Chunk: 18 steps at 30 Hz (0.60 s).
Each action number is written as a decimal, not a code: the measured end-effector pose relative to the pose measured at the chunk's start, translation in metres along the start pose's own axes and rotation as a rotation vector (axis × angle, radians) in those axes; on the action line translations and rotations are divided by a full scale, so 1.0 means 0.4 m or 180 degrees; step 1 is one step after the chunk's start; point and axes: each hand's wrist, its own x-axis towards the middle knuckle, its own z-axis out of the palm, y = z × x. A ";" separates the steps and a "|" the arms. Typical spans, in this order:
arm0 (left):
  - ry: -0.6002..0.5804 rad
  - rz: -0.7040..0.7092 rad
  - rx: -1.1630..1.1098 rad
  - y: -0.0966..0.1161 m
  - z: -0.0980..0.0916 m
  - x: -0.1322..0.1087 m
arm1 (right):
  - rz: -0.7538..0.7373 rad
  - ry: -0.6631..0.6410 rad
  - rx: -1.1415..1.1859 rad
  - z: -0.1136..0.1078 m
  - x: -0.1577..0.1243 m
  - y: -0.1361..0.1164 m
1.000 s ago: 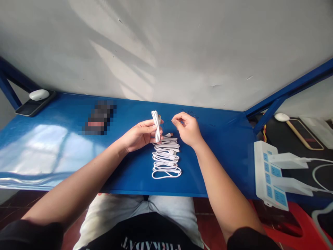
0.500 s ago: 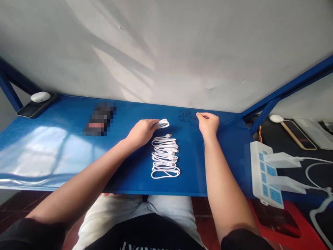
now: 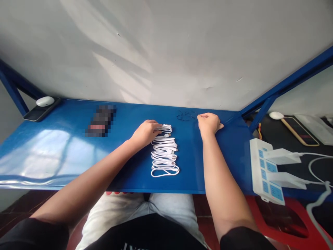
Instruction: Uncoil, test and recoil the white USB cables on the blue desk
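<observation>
Several white USB cables (image 3: 164,154), each coiled into a flat bundle, lie stacked in a tight vertical row on the blue metal table (image 3: 192,166). At the row's far end, my left hand (image 3: 145,133) has its fingertips curled over a coiled white cable (image 3: 164,128), which touches the row. My right hand (image 3: 209,123) rests on the bare table to the right of the row, closed into a loose fist and holding nothing.
A pixelated object (image 3: 100,121) lies left of my left hand. A white earbud case (image 3: 45,101) sits on a phone (image 3: 39,114) at the far left. A white power strip (image 3: 263,172) with plugged-in chargers stands at the right. A grey wall rises behind the table.
The coiled cable has moved down from above the row and now touches its far end, with my left hand following it. My right hand has closed further.
</observation>
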 end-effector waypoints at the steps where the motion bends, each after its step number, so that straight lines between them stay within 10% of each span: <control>1: -0.0039 0.0011 0.0040 -0.002 -0.002 -0.001 | -0.0012 -0.0039 -0.0028 0.001 -0.001 0.000; 11: -0.0317 0.0095 0.0121 0.002 -0.013 -0.003 | -0.0778 -0.0072 0.0679 -0.010 -0.041 -0.053; 18: -0.0315 -0.0007 0.0218 -0.018 -0.010 -0.017 | -0.2155 -0.2369 0.1321 -0.024 -0.176 -0.139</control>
